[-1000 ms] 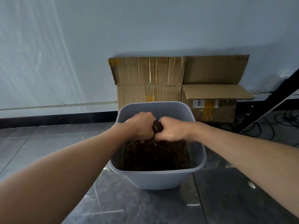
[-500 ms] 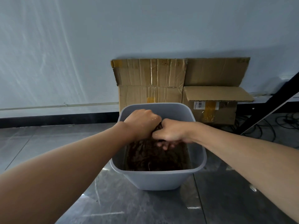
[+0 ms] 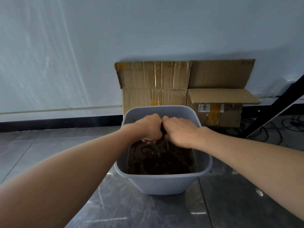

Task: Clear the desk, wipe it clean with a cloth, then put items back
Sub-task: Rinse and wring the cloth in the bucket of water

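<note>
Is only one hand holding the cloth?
No, the left hand and right hand both grip the cloth over the bucket.

A pale blue-grey wall fills the upper half of the view, finished at its foot with a black baseboard; a thin white conduit runs horizontally just above that baseboard on the left. The floor consists of glossy grey tiles that show soft light reflections. Flattened cardboard sheets lean against the wall, a taped cardboard box with a barcode label stands just beside them, and a black diagonal strut crosses above loose black cables at the right edge.
</note>
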`<move>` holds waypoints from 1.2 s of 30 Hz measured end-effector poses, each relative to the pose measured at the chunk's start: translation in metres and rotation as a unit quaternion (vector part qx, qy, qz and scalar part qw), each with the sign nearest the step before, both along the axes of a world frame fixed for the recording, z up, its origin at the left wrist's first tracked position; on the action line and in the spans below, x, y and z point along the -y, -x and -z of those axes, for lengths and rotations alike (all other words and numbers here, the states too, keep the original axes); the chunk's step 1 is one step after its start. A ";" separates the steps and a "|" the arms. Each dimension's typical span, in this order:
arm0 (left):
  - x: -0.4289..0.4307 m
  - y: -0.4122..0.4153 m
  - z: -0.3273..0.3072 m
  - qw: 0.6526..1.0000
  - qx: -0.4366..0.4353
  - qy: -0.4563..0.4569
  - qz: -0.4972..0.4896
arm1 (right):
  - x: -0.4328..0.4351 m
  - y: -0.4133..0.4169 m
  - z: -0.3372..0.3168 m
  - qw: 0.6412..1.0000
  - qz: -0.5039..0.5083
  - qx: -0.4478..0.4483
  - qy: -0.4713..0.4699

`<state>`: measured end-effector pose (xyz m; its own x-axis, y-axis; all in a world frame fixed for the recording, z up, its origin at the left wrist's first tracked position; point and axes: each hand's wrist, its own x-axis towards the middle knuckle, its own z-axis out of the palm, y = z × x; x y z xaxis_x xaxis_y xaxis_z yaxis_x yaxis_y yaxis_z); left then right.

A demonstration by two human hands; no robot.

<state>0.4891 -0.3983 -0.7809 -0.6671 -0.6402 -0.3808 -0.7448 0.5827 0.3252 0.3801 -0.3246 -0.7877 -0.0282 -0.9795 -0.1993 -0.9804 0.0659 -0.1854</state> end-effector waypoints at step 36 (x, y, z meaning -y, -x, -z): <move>0.006 -0.005 0.002 0.931 -0.050 -0.347 -0.104 | 0.006 0.012 -0.002 0.935 -0.138 -0.271 0.181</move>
